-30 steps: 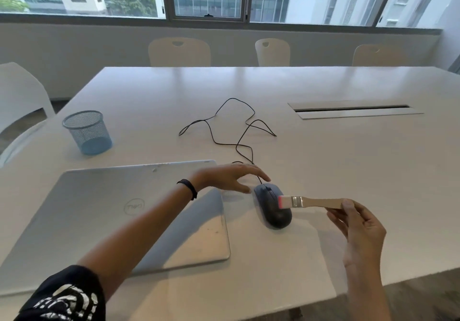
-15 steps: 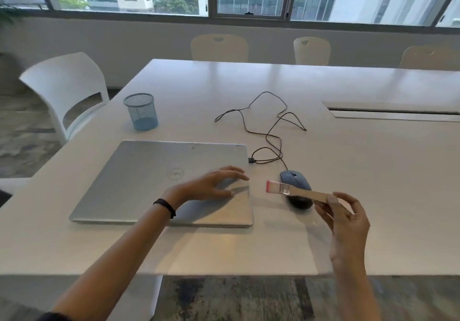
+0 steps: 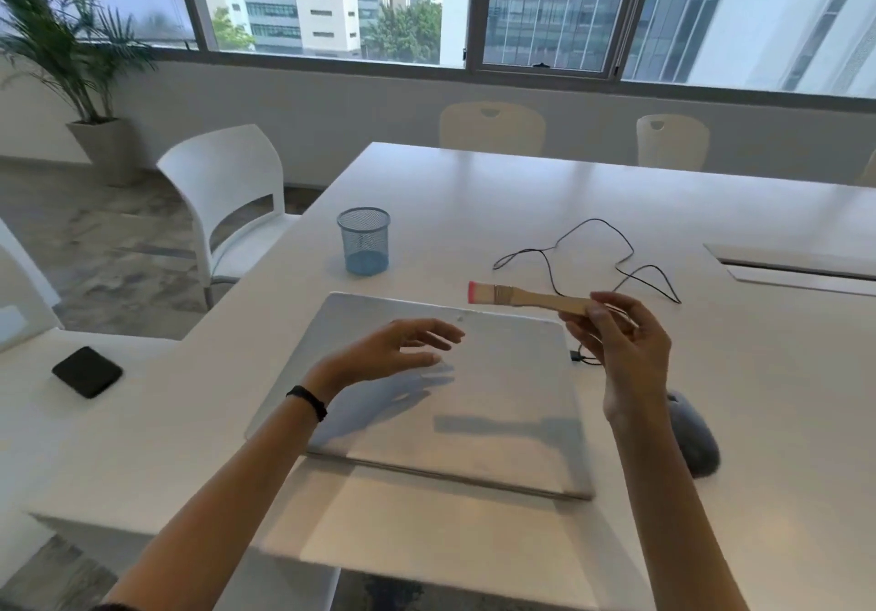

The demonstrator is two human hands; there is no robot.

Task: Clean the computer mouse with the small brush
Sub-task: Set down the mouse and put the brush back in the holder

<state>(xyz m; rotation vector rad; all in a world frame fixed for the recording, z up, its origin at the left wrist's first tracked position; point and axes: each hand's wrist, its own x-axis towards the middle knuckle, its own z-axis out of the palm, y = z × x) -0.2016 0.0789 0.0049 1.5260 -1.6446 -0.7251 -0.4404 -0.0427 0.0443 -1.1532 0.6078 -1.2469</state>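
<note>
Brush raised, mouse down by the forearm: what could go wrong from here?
1. The right hand holds only the tail end of the wooden brush with pink bristles, so it might slip or wobble.
2. The grey computer mouse lies unheld beside the right forearm, while the left hand hovers over the closed silver laptop. A stroke or the arm could shove it.

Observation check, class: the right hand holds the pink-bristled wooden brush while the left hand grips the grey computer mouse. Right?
No: the head view shows the left hand open over the closed silver laptop, holding nothing; the grey computer mouse lies free beside it. The right hand does hold the pink-bristled wooden brush.
</note>
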